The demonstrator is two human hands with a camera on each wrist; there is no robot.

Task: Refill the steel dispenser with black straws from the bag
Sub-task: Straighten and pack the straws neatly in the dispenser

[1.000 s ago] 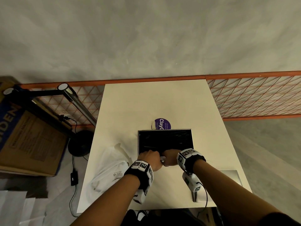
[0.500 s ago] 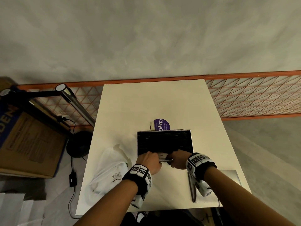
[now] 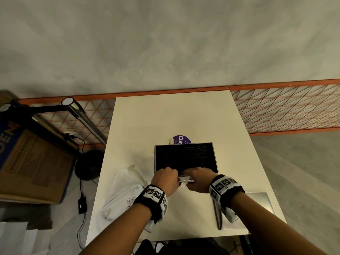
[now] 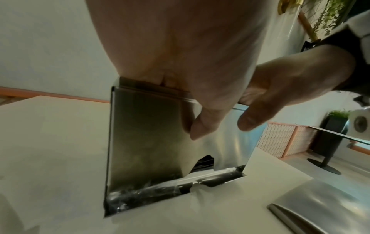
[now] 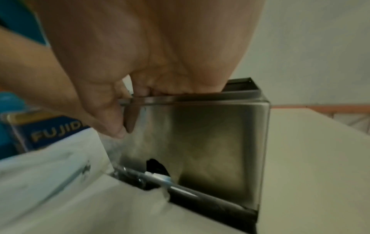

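The steel dispenser [image 3: 214,157] stands open-topped mid-table, filled with black straws [image 3: 184,156]. My left hand [image 3: 165,178] and right hand [image 3: 197,179] sit side by side at its near rim, fingers hooked over the front wall and hidden inside. In the left wrist view my left thumb [image 4: 198,131] presses the dispenser's front face [image 4: 144,134], while the right hand's thumb [image 4: 252,123] hangs just off it. Wrapped straws [image 4: 150,191] lie in the bottom slot. The right wrist view shows the same front wall [image 5: 210,139] under my palm. The white bag [image 3: 123,192] lies left of my left wrist.
The steel lid [image 3: 257,201] lies on the table [image 3: 165,116] by my right forearm. A purple round label [image 3: 181,140] peeks out behind the dispenser. A cardboard box [image 3: 33,162] and a lamp stand [image 3: 86,162] are on the floor at left.
My hands have slid apart along the dispenser's near rim; the right hand moved right and a little nearer. The dispenser, the bag and the lid stayed put.
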